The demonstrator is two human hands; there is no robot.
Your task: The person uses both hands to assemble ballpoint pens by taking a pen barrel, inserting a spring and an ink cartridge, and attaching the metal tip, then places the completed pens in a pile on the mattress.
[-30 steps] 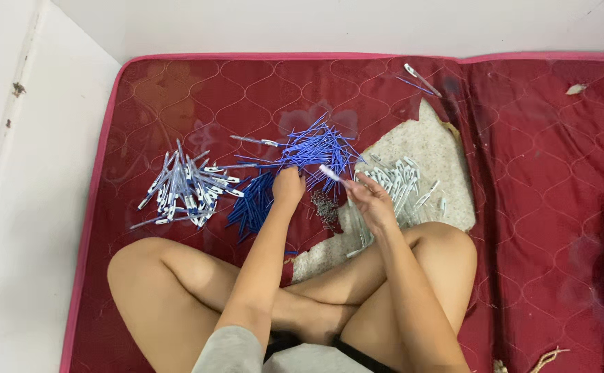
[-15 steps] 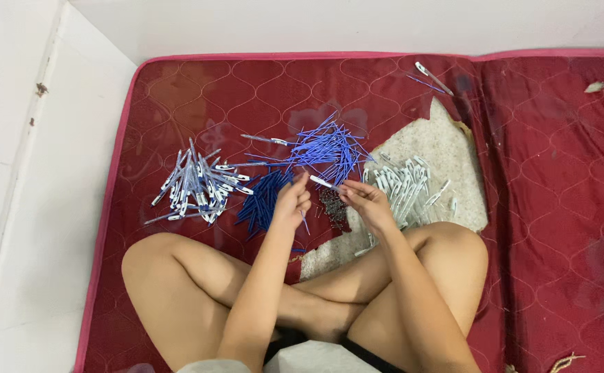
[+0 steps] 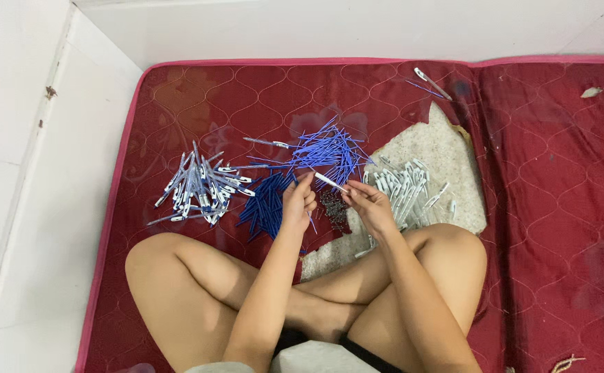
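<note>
1. A slim white pen barrel (image 3: 330, 181) is held between both hands, above a small dark heap of tiny parts (image 3: 332, 206).
2. The left hand (image 3: 298, 202) pinches its near end; the right hand (image 3: 369, 205) grips the other end, fingers curled.
3. Blue refills (image 3: 326, 150), dark blue pieces (image 3: 266, 204), assembled pens (image 3: 200, 185) and white barrels (image 3: 404, 191) lie around.
4. All rest on a red quilted mattress (image 3: 543, 173) against a white wall (image 3: 357, 27).

a home room used for piecework, red quilted mattress (image 3: 537, 207) on the floor, white walls (image 3: 357, 27) along the frame's top and left
</note>
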